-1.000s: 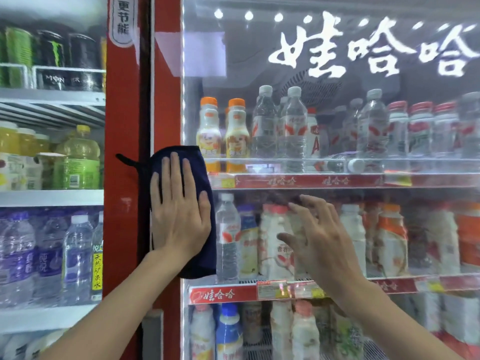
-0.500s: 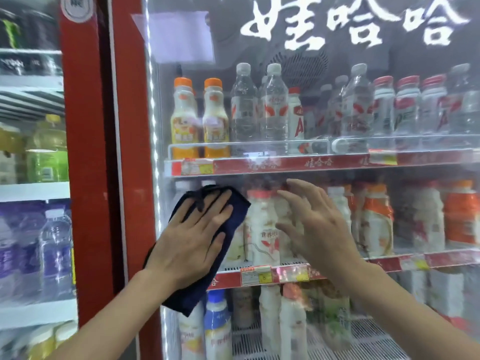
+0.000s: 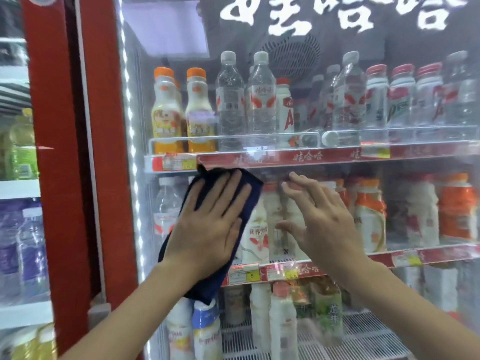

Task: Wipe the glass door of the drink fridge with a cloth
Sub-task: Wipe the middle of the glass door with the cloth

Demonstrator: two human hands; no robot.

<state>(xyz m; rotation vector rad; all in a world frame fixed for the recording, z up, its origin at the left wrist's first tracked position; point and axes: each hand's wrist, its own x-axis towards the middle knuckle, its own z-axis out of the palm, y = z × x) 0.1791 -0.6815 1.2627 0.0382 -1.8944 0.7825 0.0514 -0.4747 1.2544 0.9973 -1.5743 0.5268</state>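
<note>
Left hand (image 3: 207, 224), fingers flat, presses the navy cloth (image 3: 205, 289) to the glass door (image 3: 363, 40) for even contact. Right hand (image 3: 319, 219): fingers spread, holding nothing, probably bracing.

cloth (image 3: 207, 284) partly under left hand (image 3: 207, 229), lettering (image 3: 337, 16) cropped — price tags (image 3: 179, 163) blurred

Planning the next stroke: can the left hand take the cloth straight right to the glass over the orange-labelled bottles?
Probably not directly. The right hand, fingers spread at the glass door, sits just right of the cloth at the same height, in the path of the left hand.
</note>
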